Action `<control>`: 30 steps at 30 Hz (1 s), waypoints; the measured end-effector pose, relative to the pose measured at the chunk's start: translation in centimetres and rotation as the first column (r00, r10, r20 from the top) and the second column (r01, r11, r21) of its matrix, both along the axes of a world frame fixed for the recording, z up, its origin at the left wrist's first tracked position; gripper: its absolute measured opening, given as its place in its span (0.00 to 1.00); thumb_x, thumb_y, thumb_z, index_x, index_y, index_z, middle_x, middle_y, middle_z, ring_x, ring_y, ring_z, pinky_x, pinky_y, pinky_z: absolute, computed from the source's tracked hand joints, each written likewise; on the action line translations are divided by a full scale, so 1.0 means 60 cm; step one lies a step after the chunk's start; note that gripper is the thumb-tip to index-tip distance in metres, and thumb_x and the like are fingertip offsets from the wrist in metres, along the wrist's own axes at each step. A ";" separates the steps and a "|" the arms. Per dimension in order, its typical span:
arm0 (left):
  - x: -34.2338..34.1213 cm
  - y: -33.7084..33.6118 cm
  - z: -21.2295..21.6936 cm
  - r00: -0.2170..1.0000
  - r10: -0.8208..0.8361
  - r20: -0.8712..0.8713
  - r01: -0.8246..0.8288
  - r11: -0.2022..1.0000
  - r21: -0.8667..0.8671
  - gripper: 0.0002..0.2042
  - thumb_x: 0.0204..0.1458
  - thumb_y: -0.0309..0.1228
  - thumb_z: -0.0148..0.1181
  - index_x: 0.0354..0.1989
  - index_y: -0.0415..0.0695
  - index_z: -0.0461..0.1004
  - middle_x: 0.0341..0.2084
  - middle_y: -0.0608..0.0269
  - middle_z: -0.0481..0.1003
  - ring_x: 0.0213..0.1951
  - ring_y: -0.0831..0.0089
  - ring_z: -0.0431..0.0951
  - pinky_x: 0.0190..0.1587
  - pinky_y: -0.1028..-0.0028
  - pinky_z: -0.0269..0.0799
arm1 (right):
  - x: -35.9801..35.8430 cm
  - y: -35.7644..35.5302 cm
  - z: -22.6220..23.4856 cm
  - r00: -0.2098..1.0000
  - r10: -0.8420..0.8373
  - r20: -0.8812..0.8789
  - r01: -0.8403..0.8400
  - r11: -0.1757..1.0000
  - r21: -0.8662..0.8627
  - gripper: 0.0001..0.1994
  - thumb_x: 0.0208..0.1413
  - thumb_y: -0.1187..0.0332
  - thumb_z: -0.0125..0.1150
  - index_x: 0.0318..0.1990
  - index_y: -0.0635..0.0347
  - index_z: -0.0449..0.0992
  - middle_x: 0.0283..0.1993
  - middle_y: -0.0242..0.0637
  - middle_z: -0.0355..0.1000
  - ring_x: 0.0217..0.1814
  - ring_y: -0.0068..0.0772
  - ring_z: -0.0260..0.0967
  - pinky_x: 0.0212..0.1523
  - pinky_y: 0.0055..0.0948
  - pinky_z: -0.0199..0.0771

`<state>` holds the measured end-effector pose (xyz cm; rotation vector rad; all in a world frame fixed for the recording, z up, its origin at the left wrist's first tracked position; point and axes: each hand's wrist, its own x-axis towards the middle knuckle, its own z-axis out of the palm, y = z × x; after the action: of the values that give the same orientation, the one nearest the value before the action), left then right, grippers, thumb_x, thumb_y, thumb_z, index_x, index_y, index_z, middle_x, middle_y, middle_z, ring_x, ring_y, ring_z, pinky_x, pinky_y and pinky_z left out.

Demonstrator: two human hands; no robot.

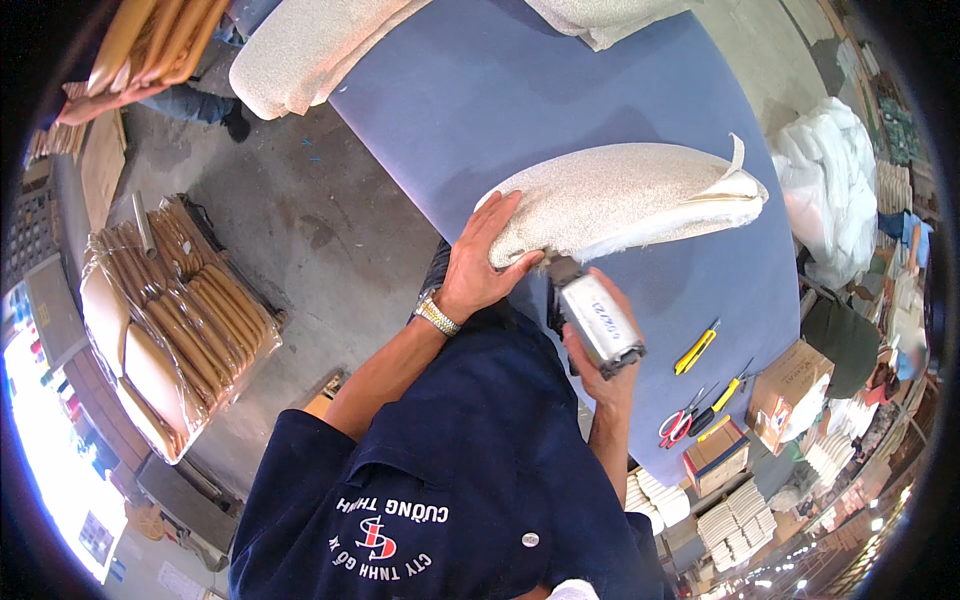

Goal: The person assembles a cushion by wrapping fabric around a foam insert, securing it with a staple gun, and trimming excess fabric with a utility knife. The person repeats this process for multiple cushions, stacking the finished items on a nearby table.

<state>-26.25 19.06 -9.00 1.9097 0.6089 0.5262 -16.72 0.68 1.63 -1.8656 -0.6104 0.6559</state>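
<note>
A curved, padded upholstery piece in speckled cream fabric lies on the blue-covered table. Its far right end shows a loose fabric strip sticking up and a fold along the lower edge. My left hand grips its near left end, fingers on top and thumb along the lower edge. In my right hand is a staple gun with a light grey body, slightly blurred. The gun's nose is at the piece's lower edge, close to my left thumb; whether it touches the fabric I cannot tell.
Yellow cutters, red-handled scissors and a small box are at the table's right edge. More cream padded pieces lie at the far side. Plastic-wrapped wooden parts stand left. Another person's hand holds wooden parts, upper left.
</note>
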 end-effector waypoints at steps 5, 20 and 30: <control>-0.003 0.004 -0.002 0.999 -0.037 0.030 0.037 0.999 -0.022 0.41 0.43 0.26 0.75 0.70 0.41 0.66 0.67 0.48 0.69 0.72 0.46 0.63 0.72 0.56 0.62 | -0.008 0.025 -0.007 0.999 0.051 0.004 -0.051 0.999 -0.020 0.31 0.49 0.72 0.69 0.65 0.62 0.73 0.61 0.47 0.76 0.60 0.40 0.78 0.60 0.34 0.75; -0.005 0.010 0.002 0.998 -0.067 0.016 0.068 0.996 -0.060 0.42 0.40 0.21 0.73 0.70 0.42 0.66 0.69 0.49 0.68 0.73 0.48 0.61 0.73 0.57 0.60 | 0.000 0.034 0.002 0.991 0.132 0.036 -0.127 0.986 -0.111 0.32 0.49 0.72 0.69 0.66 0.61 0.72 0.62 0.46 0.75 0.61 0.41 0.76 0.61 0.34 0.72; -0.008 0.011 0.000 0.996 -0.091 -0.018 0.090 0.994 -0.065 0.44 0.38 0.20 0.73 0.71 0.46 0.66 0.70 0.53 0.67 0.74 0.50 0.59 0.73 0.56 0.60 | -0.004 0.052 0.009 0.995 0.096 -0.005 -0.096 0.982 -0.164 0.27 0.53 0.72 0.68 0.63 0.58 0.74 0.57 0.48 0.78 0.58 0.43 0.79 0.57 0.34 0.76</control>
<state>-26.75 19.70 -9.01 1.8744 0.5436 0.4240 -16.98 3.79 2.17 -1.9989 -0.6680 0.7872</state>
